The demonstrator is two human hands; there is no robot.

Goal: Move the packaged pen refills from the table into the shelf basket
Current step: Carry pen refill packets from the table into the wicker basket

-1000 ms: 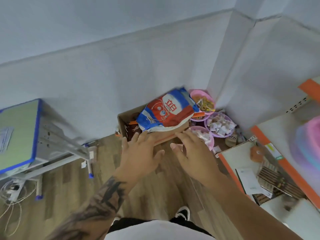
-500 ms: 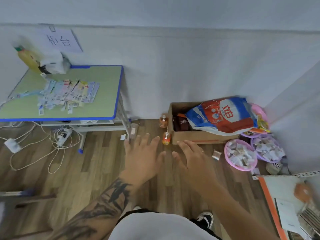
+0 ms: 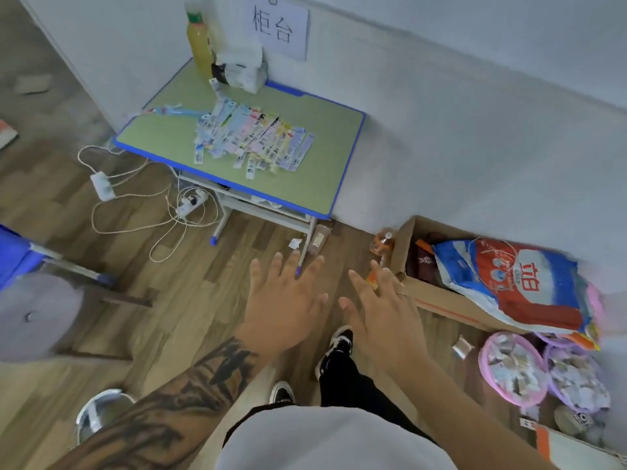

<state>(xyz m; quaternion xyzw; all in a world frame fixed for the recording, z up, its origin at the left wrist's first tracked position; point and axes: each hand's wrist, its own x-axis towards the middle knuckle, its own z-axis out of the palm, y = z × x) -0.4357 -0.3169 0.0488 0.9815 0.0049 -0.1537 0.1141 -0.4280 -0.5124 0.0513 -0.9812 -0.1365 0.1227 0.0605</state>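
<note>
Floorboards of brown wood grain are filling the lower part of the view, meeting a pale wall that is running diagonally behind everything. A small table with a green top and blue edging is standing against that wall on grey metal legs, under a paper sign with two printed characters. A tall bottle of yellow liquid and a white wrapped bundle are sitting at the table's far corner. White power strips and looping cables are lying on the floor beneath and to the left. To the right, an open cardboard box is holding a large red, white and blue bag, with pink baskets of small wrapped items lying just beside it.

The packaged pen refills are lying spread in a loose overlapping fan on the middle of the table top: long, narrow flat packs in pale blue, pink, yellow and white, with barcode ends pointing toward the near edge.

The left hand and the right hand are hanging in the air over the floor, well apart from the table, both with fingers spread wide and straight, holding nothing. A ring is showing on the right hand.
</note>
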